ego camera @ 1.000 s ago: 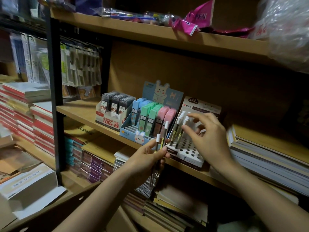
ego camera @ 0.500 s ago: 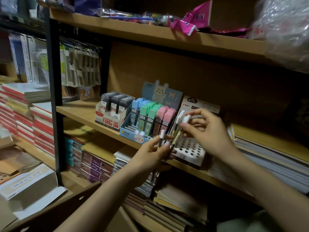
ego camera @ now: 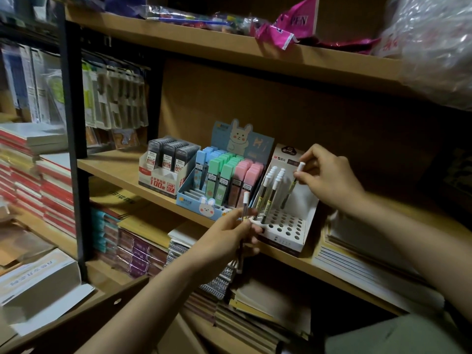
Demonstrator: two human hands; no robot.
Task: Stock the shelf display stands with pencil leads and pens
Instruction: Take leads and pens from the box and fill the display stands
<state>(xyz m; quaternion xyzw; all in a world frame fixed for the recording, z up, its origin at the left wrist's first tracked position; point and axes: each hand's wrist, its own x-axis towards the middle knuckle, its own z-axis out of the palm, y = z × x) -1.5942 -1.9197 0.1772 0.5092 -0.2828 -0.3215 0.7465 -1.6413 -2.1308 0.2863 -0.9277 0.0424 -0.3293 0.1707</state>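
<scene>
Head view, white perforated pen stand (ego camera: 286,226) on the wooden shelf (ego camera: 122,167), white-capped pens upright at its 11 o'clock corner, right hand (ego camera: 329,180) fingers pinching a white-capped pen (ego camera: 293,183) tilted over the holes, left hand (ego camera: 227,238) fingers gripping another pen (ego camera: 244,213) at the stand's 9 o'clock edge.

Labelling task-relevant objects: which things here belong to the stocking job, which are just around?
Job: pen pinched by right hand; spare pen in left hand; white holed pen stand; bunny lead display; grey lead box.
Bystanders: notebook stacks; pink packets; hanging packs.
</scene>
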